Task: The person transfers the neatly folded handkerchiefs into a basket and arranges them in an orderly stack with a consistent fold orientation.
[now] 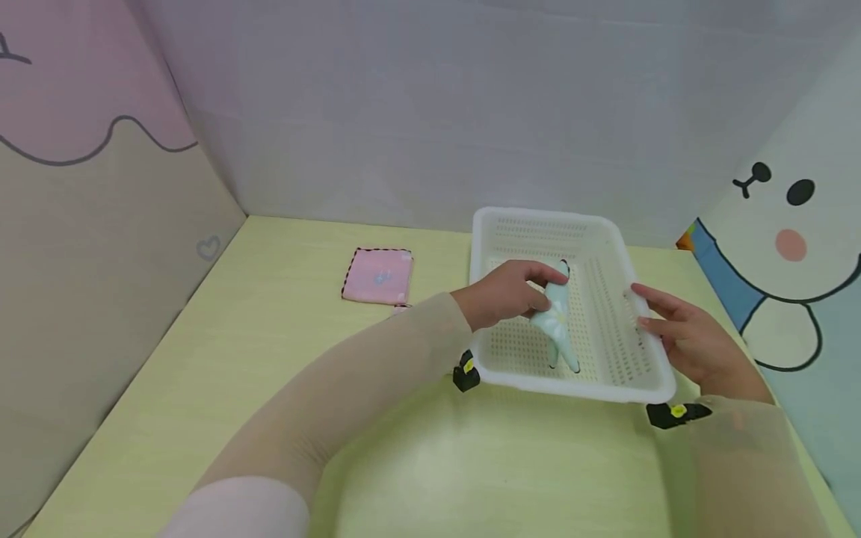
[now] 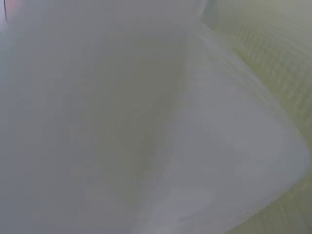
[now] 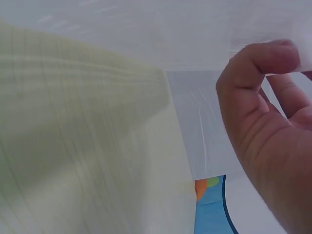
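Observation:
A white plastic basket [image 1: 572, 385] with perforated walls stands toward the back right. My left hand [image 1: 501, 295] reaches over its left side and pinches a pale green cloth [image 1: 557, 321] between thumb and fingers. The cloth hangs bunched inside the basket, with dark stitching at its tips. My right hand [image 1: 699, 340] grips the basket's right rim; in the right wrist view the thumb [image 3: 273, 57] is bent against the white plastic. Blurred white plastic and part of the perforated mesh fill the left wrist view, where the left hand does not show.
A folded pink cloth [image 1: 378, 276] with dark edge stitching lies on the pale yellow table [image 1: 498, 463], left of the basket. A small pink piece [image 1: 401, 308] peeks out beside the left sleeve. Pale fabric walls [image 1: 403, 112] enclose the back and sides.

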`<state>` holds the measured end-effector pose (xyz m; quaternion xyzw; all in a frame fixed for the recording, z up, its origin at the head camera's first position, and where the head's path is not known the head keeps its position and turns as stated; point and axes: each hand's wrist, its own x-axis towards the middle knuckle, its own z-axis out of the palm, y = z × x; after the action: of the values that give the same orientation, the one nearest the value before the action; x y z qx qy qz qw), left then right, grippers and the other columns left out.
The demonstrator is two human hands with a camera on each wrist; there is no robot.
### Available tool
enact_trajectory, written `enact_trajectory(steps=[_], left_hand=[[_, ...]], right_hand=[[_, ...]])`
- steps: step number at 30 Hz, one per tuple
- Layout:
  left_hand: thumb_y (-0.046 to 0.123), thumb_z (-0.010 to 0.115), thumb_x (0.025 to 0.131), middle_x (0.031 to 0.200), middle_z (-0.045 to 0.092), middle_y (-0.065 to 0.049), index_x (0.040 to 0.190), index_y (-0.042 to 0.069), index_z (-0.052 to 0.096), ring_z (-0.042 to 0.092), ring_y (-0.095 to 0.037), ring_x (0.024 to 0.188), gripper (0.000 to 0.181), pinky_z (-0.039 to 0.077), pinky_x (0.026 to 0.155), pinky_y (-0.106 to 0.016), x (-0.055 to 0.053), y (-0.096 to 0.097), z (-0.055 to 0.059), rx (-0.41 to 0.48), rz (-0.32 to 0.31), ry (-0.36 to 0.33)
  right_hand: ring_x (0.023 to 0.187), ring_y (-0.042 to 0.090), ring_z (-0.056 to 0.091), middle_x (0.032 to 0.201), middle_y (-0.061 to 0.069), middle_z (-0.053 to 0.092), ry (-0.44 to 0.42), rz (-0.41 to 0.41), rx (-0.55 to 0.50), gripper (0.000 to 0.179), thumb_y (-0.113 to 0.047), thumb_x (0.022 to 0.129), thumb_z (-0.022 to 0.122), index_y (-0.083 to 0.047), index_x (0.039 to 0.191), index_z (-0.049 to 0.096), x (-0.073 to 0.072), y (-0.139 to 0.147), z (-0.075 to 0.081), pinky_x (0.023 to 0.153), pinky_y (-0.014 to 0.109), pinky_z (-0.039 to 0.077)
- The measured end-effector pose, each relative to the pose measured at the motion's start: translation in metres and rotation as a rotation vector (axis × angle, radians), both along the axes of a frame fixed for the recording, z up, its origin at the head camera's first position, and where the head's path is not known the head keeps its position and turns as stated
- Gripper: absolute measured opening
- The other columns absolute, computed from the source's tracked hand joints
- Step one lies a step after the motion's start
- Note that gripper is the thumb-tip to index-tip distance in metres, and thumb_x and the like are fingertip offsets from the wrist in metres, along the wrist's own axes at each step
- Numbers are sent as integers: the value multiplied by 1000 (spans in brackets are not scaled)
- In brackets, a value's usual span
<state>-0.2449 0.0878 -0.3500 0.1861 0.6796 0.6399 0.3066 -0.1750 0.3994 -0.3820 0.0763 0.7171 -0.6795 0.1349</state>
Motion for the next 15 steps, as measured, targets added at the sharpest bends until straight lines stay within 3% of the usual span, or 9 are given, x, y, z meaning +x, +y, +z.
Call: enact_trajectory(steps=[9,12,15], left_hand=[[-10,63,92,107,62,-3,125,9,71,58,-13,76,39,53,72,-29,4,9,-15,-70,-21,89],[-11,64,93,108,60,-2,126,10,71,60,-13,77,40,55,73,-28,6,13,-17,-46,-27,86],[-10,62,94,112,62,0,128,10,70,65,-14,83,41,58,78,-28,8,16,-15,0,-49,73]], right_hand=[[108,14,65,141,-9,47,-13,-14,-31,74,-11,100,69,-26,163,33,1,4,-1,85,34,59],[108,13,64,142,-8,47,-2,-6,-40,74,-10,101,68,-25,163,32,1,4,-1,84,33,59],[112,14,59,153,1,37,7,3,-22,74,-11,101,67,-25,164,31,1,2,-1,84,32,59]])
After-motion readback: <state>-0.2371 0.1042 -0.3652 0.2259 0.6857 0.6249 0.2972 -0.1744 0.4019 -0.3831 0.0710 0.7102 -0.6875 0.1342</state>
